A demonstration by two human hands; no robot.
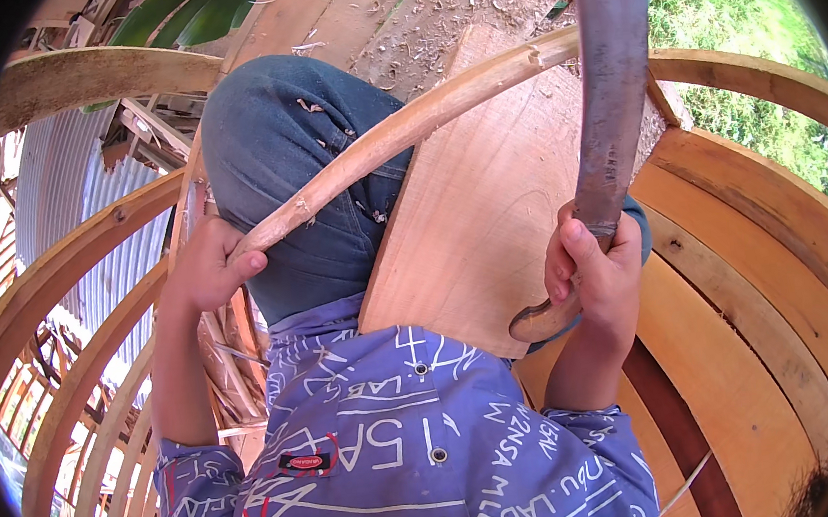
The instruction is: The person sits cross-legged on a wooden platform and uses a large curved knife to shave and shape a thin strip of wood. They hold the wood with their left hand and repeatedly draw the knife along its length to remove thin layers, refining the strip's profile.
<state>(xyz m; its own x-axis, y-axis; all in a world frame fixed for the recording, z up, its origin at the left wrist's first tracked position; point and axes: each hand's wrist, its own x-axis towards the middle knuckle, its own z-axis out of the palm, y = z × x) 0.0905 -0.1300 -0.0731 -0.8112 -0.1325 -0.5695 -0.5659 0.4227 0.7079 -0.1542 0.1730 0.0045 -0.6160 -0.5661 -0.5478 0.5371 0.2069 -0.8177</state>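
Note:
My left hand point(213, 264) is wrapped round the near end of a peeled, slightly bent wooden stick point(394, 140). The stick slants up to the right across my knee, and its far end meets the machete blade in view; whether they touch I cannot tell. In my right hand point(600, 267) is a machete point(608, 94), gripped by its curved wooden handle, the broad dark blade pointing away from me. A wide pale plank point(484, 218) lies under the stick, between my legs, its near end by my shirt.
Curved wooden ribs point(67, 235) rise on the left, with corrugated metal sheets point(63, 181) beyond. Planked boards point(735, 329) curve up on the right. Wood shavings point(414, 32) litter the boards ahead. A green leaf point(181, 13) hangs at the upper left; grass shows at the upper right.

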